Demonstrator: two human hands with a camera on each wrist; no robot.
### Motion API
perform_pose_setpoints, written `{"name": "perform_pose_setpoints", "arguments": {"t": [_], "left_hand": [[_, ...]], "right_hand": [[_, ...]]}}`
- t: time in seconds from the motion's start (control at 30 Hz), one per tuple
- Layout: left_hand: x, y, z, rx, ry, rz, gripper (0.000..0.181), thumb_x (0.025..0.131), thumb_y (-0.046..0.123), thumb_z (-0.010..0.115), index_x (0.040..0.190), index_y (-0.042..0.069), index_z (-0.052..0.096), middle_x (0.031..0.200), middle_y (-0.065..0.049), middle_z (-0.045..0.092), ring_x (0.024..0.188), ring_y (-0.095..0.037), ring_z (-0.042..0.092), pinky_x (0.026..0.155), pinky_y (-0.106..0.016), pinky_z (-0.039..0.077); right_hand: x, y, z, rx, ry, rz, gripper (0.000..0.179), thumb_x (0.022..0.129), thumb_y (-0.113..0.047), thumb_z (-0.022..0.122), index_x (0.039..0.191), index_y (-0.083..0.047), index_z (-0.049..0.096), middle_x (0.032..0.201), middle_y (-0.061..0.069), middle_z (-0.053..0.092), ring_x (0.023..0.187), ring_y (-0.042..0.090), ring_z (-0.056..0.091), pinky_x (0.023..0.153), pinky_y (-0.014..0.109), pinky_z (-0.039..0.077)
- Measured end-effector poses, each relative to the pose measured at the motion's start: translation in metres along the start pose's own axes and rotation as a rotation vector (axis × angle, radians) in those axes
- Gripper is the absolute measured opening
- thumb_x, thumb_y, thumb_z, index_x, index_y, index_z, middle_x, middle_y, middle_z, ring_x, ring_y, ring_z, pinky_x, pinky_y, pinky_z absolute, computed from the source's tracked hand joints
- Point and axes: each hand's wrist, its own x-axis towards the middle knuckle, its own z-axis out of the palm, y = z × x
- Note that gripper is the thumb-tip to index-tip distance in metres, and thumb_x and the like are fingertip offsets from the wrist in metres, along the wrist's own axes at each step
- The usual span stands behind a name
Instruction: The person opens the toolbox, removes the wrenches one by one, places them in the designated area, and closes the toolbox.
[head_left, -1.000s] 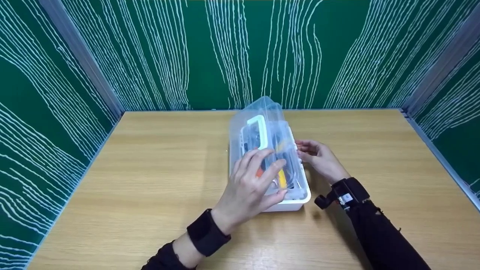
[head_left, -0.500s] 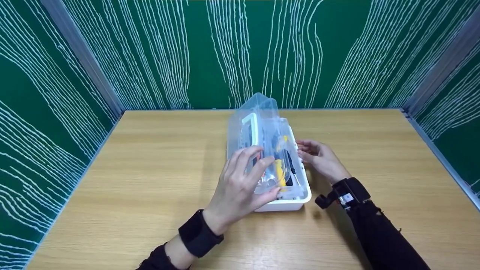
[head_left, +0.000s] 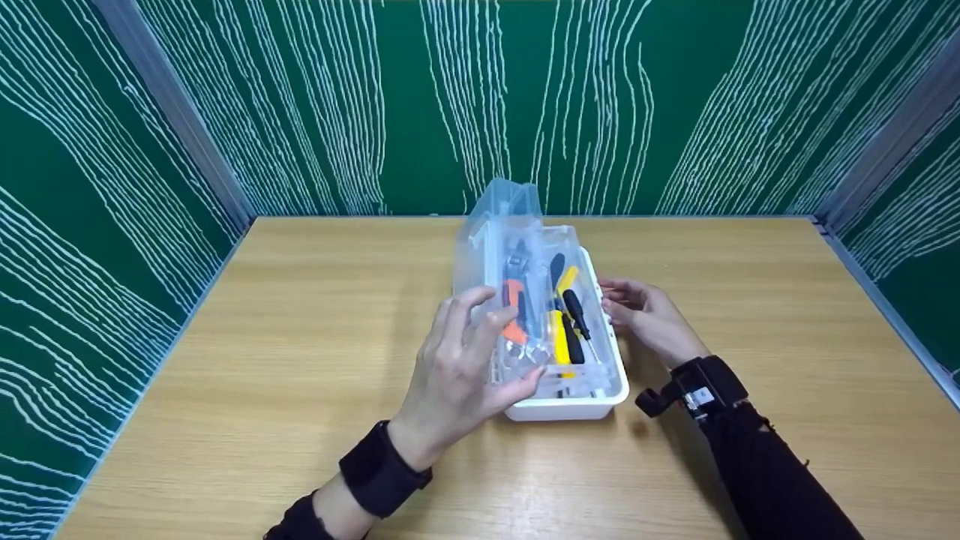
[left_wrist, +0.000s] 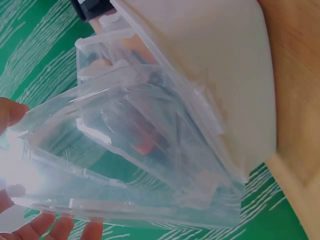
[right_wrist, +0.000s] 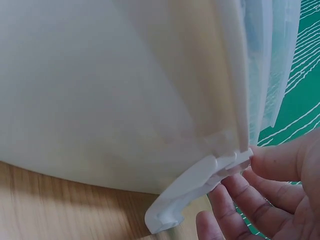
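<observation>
A white toolbox [head_left: 562, 412] stands on the table with its clear lid [left_wrist: 125, 185] tilted up to the left. My left hand [head_left: 454, 367] holds the lid by its near part, the thumb on one edge and the fingers along the other. On the box's right side, my right hand [head_left: 651, 319] pinches around a white latch [right_wrist: 185, 187] that hangs down from the rim. Inside lie a black-handled screwdriver [head_left: 574, 309], a yellow-and-black handle [head_left: 559, 337] and a yellow tool [head_left: 568, 278]. An orange-and-black handled tool [head_left: 513, 330] shows through the lid.
The box rests on a wooden table [head_left: 322, 315] with bare wood on both sides. Green walls [head_left: 412, 112] with white wavy lines enclose the table at the back, left and right. Black straps [head_left: 384, 469] circle both wrists.
My left hand has moved left with the lid, swinging it further up and leftward. More of the tools inside now shows. My right hand stays at the box's right side.
</observation>
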Motion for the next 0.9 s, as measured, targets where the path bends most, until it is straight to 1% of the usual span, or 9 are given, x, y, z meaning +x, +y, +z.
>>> {"name": "perform_pose_setpoints", "arguments": {"t": [0.07, 0.17, 0.43, 0.67, 0.77, 0.9], "left_hand": [[-0.001, -0.001, -0.003, 0.01, 0.001, -0.013, 0.069, 0.076, 0.04, 0.096, 0.128, 0.011, 0.061, 0.133, -0.017, 0.058, 0.11, -0.028, 0.059, 0.082, -0.03, 0.06], [-0.003, -0.004, -0.006, 0.02, 0.006, -0.03, 0.069, 0.076, 0.041, 0.096, 0.126, 0.011, 0.06, 0.133, -0.017, 0.057, 0.109, -0.027, 0.058, 0.083, -0.03, 0.062], [-0.009, -0.011, -0.016, 0.013, 0.014, -0.088, 0.069, 0.076, 0.043, 0.095, 0.124, 0.009, 0.059, 0.133, -0.016, 0.055, 0.114, -0.027, 0.058, 0.089, -0.03, 0.064], [-0.013, -0.018, -0.023, 0.028, 0.031, -0.103, 0.064, 0.077, 0.04, 0.094, 0.119, 0.008, 0.057, 0.136, -0.018, 0.058, 0.113, -0.028, 0.059, 0.092, -0.034, 0.063], [-0.016, -0.021, -0.027, 0.025, 0.027, -0.12, 0.066, 0.076, 0.04, 0.094, 0.12, 0.006, 0.057, 0.139, -0.017, 0.058, 0.112, -0.027, 0.058, 0.089, -0.033, 0.062], [-0.02, -0.024, -0.032, 0.013, 0.01, -0.165, 0.068, 0.078, 0.042, 0.094, 0.122, 0.006, 0.057, 0.142, -0.016, 0.058, 0.112, -0.026, 0.057, 0.087, -0.032, 0.063]], "right_hand": [[0.0, 0.0, 0.0, 0.003, -0.002, 0.0, 0.055, 0.108, -0.016, 0.062, 0.159, -0.002, 0.047, 0.144, 0.019, 0.059, 0.116, 0.013, 0.062, 0.097, 0.021, 0.058], [0.0, 0.001, 0.0, -0.001, -0.007, 0.0, 0.055, 0.109, -0.018, 0.062, 0.159, -0.002, 0.046, 0.145, 0.02, 0.059, 0.117, 0.013, 0.062, 0.096, 0.02, 0.058], [0.001, 0.003, 0.0, -0.023, -0.004, -0.022, 0.055, 0.109, -0.019, 0.061, 0.159, -0.002, 0.046, 0.145, 0.021, 0.059, 0.115, 0.011, 0.063, 0.094, 0.019, 0.058], [0.001, 0.002, 0.0, -0.024, 0.004, -0.019, 0.054, 0.11, -0.019, 0.061, 0.159, -0.002, 0.046, 0.145, 0.021, 0.059, 0.115, 0.011, 0.061, 0.093, 0.019, 0.058], [0.001, 0.002, 0.001, -0.026, 0.002, -0.008, 0.055, 0.11, -0.019, 0.061, 0.16, -0.003, 0.046, 0.145, 0.02, 0.058, 0.117, 0.012, 0.06, 0.094, 0.019, 0.057], [0.001, 0.002, 0.001, -0.029, 0.002, -0.001, 0.055, 0.11, -0.019, 0.061, 0.16, -0.003, 0.045, 0.145, 0.02, 0.058, 0.117, 0.011, 0.06, 0.095, 0.02, 0.057]]}}
